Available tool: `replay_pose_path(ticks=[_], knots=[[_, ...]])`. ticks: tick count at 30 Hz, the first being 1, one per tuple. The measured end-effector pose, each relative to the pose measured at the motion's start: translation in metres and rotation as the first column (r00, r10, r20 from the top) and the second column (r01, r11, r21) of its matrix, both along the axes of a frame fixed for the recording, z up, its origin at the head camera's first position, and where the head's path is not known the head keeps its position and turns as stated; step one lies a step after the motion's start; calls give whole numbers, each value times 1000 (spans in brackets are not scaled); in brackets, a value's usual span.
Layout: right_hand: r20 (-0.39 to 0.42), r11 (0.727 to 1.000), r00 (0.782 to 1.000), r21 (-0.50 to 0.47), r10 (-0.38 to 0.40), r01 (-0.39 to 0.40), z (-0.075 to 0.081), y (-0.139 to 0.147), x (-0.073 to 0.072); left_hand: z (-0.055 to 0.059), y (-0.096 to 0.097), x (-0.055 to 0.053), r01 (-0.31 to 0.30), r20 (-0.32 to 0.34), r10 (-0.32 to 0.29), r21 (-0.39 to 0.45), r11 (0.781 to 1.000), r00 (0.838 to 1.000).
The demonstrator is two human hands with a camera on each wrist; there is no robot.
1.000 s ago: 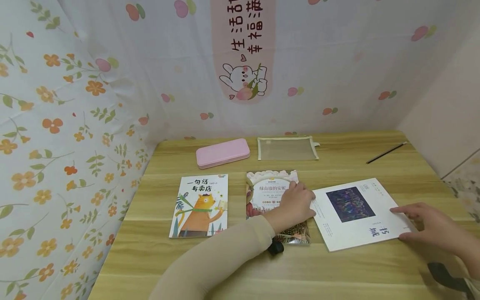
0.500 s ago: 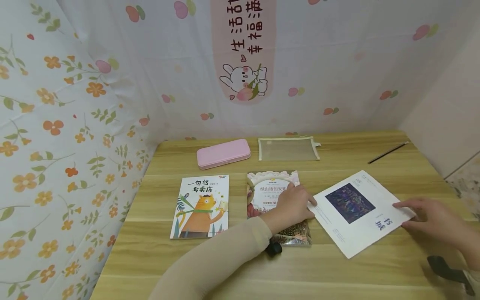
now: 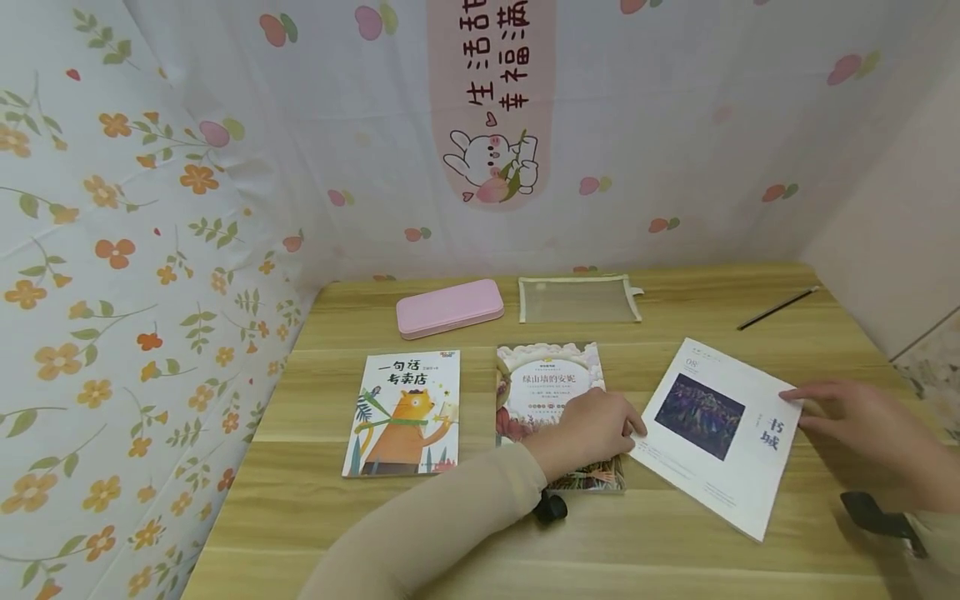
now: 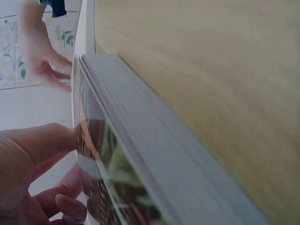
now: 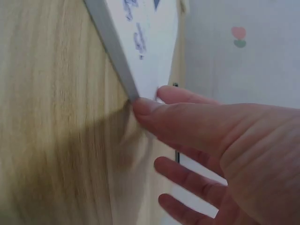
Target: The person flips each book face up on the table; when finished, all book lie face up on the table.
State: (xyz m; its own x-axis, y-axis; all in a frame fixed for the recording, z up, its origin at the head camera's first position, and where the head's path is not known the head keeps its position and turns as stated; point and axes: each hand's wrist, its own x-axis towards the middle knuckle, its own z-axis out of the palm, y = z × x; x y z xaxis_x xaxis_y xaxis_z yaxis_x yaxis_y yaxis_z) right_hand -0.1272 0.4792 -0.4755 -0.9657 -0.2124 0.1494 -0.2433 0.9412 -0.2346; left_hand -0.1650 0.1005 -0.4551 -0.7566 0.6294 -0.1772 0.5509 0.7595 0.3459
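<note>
A white book [image 3: 716, 433] with a dark picture on its cover lies turned at an angle on the right of the table. My right hand [image 3: 862, 425] pinches its upper right corner between thumb and index finger; the other fingers stay loose in the right wrist view. Curled fingers of my left hand [image 3: 588, 433] hold the left corner of the white book, though the contact is partly hidden. That hand lies over a flower-bordered book [image 3: 525, 408], hiding part of its cover. In the left wrist view, the thick page edge [image 4: 154, 126] of that book stands close to the fingers.
A book with a cartoon bear [image 3: 405, 417] lies at left. Behind are a pink pencil case [image 3: 450, 308], a mesh zip pouch [image 3: 579, 300] and a dark pencil [image 3: 777, 308]. Patterned cloth [image 3: 360, 158] walls the table's back and left.
The white book has turned clockwise, its lower corner swinging right and towards me. Both hands have stayed at its edges, the right shifting slightly left. The other books and items have not moved.
</note>
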Motion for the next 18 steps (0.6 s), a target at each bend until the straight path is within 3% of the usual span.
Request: replay_pose_path(ticks=[11,18], knots=[[-61,992,990,28,126,-125,-1,-6,-31,1,8,18,59,34,-59,-17,998,998],[117,995,989,-52,94,-88,2,-18,-50,-3,10,24,58,-3,-58,-15,998,998]])
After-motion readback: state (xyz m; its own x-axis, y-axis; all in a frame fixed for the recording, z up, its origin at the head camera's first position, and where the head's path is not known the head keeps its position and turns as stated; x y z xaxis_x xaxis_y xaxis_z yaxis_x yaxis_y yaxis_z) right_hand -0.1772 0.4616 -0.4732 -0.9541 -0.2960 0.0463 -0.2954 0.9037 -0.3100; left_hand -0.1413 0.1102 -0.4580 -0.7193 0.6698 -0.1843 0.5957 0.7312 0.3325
